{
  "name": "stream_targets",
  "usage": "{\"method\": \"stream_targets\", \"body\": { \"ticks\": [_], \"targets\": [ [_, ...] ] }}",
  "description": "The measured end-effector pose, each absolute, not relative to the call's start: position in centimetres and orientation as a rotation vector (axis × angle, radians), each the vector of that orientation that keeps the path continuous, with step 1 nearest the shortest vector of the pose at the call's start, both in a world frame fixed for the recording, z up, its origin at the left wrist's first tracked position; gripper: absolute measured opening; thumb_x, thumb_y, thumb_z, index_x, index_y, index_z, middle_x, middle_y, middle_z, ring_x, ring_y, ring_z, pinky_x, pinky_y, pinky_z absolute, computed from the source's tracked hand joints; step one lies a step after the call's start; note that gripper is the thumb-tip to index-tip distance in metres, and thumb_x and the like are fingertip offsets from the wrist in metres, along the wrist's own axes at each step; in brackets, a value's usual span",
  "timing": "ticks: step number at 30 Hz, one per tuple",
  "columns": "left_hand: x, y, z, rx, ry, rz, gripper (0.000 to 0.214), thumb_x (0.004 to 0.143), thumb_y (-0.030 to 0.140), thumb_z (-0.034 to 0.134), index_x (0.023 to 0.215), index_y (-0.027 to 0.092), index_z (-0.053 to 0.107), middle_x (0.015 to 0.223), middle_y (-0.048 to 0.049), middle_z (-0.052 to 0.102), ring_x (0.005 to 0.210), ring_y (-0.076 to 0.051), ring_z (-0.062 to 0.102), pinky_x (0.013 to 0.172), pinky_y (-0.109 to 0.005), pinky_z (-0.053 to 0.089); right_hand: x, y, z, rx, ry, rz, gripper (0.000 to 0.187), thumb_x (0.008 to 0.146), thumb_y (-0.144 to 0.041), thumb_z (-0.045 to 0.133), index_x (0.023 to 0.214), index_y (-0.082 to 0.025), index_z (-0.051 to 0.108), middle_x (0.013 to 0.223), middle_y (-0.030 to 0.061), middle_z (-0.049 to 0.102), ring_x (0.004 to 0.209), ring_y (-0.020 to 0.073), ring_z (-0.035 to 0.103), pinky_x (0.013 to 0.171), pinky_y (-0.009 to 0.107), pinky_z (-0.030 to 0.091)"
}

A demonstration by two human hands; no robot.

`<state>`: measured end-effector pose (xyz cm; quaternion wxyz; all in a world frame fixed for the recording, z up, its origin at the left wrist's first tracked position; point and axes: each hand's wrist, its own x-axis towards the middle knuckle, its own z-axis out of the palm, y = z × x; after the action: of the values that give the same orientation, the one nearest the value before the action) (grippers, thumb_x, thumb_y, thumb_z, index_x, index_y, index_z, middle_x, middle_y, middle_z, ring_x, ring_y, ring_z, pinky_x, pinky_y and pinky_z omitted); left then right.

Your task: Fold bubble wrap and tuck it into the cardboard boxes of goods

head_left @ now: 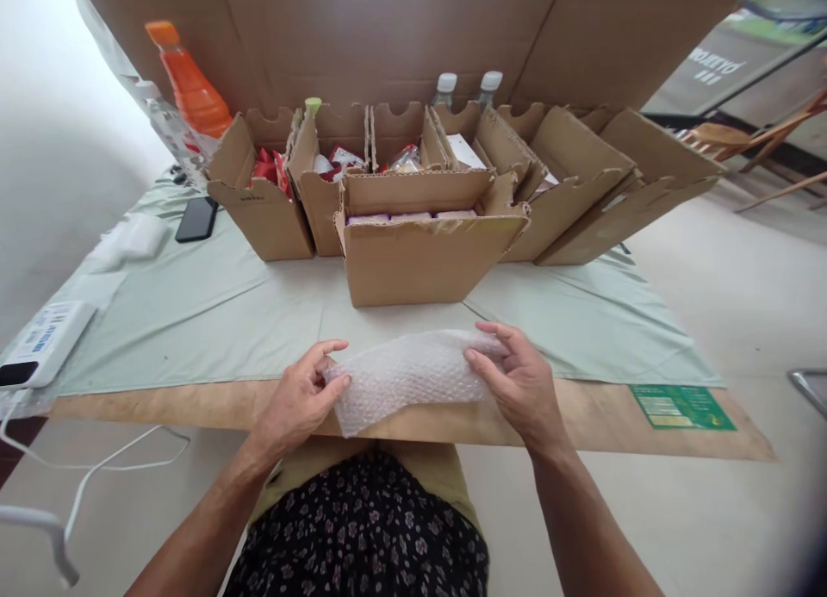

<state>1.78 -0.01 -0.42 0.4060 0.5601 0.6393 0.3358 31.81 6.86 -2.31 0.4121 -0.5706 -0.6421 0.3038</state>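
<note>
A strip of clear bubble wrap [413, 373] stretches between my two hands, above the front edge of the table. My left hand [303, 394] pinches its left end between thumb and fingers. At the other end, my right hand [517, 375] grips the wrap with the thumb on top and fingers behind. The strip's lower left corner hangs over the wooden edge. Just beyond it stands an open cardboard box [432, 261] holding a row of small packages with purple edges, their kind unclear.
Several open cardboard boxes [275, 222] line the back, some with red packets. An orange bottle [194, 93] and clear bottles stand behind them. A phone [197, 219] and a white device [48, 343] with a cable lie left. A green label [681, 407] is at right.
</note>
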Motion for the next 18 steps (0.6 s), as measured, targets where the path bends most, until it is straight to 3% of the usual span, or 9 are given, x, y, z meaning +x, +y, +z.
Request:
{"method": "stream_targets", "body": {
  "ticks": [3, 5, 9, 12, 15, 18],
  "targets": [
    [3.1, -1.4, -0.4, 1.294, 1.486, 0.779, 0.065, 0.09, 0.036, 0.06, 0.151, 0.016, 0.051, 0.066, 0.0067, 0.052, 0.061, -0.012, 0.049, 0.061, -0.025, 0.041, 31.3, 8.6, -3.3, -1.438, -1.639, 0.685, 0.054, 0.087, -0.043, 0.07, 0.135, -0.02, 0.062, 0.105, 0.0081, 0.075, 0.092, 0.0236, 0.071, 0.091, 0.045, 0.059],
    [3.8, -2.2, -0.9, 1.195, 1.42, 0.747, 0.069, 0.091, 0.038, 0.06, 0.156, 0.017, 0.048, 0.067, 0.0059, 0.055, 0.062, -0.013, 0.049, 0.062, -0.026, 0.042, 30.9, 9.3, -4.0, -1.406, -1.671, 0.594, 0.059, 0.087, -0.042, 0.069, 0.141, -0.018, 0.058, 0.12, 0.0133, 0.073, 0.109, 0.0279, 0.07, 0.098, 0.05, 0.057],
    [4.1, -3.9, -1.8, 0.955, 1.346, 0.793, 0.058, 0.09, 0.044, 0.062, 0.143, 0.021, 0.063, 0.089, -0.0031, 0.072, 0.074, -0.016, 0.061, 0.07, -0.03, 0.051, 31.4, 6.5, -3.6, -1.267, -1.936, 0.464, 0.048, 0.097, -0.037, 0.063, 0.143, -0.024, 0.058, 0.15, 0.0129, 0.061, 0.141, 0.0302, 0.056, 0.116, 0.055, 0.047],
    [3.9, -4.9, -2.2, 0.843, 1.333, 0.791, 0.05, 0.088, 0.048, 0.067, 0.129, 0.019, 0.072, 0.09, -0.0054, 0.075, 0.075, -0.017, 0.066, 0.073, -0.033, 0.054, 31.9, 1.5, -3.0, -1.104, -2.272, 0.572, 0.066, 0.096, -0.04, 0.069, 0.157, -0.029, 0.045, 0.156, 0.0117, 0.056, 0.144, 0.0308, 0.054, 0.117, 0.056, 0.048],
    [4.2, -5.2, -2.0, 0.827, 1.167, 0.787, 0.059, 0.086, 0.049, 0.071, 0.133, 0.013, 0.068, 0.083, -0.008, 0.077, 0.075, -0.02, 0.07, 0.075, -0.035, 0.056, 30.5, -2.8, -3.7, -1.017, -2.363, 0.598, 0.082, 0.091, -0.041, 0.075, 0.163, -0.026, 0.037, 0.157, 0.0152, 0.055, 0.141, 0.034, 0.057, 0.109, 0.056, 0.054],
    [4.8, -5.1, -1.6, 0.92, 1.065, 0.729, 0.069, 0.087, 0.04, 0.07, 0.149, 0.013, 0.055, 0.088, -0.0087, 0.077, 0.074, -0.019, 0.07, 0.075, -0.036, 0.057, 28.1, -4.7, -5.5, -1.079, -2.125, 0.535, 0.049, 0.098, -0.025, 0.064, 0.147, -0.027, 0.056, 0.128, 0.0108, 0.075, 0.116, 0.0292, 0.072, 0.096, 0.05, 0.061]
  ]
}}
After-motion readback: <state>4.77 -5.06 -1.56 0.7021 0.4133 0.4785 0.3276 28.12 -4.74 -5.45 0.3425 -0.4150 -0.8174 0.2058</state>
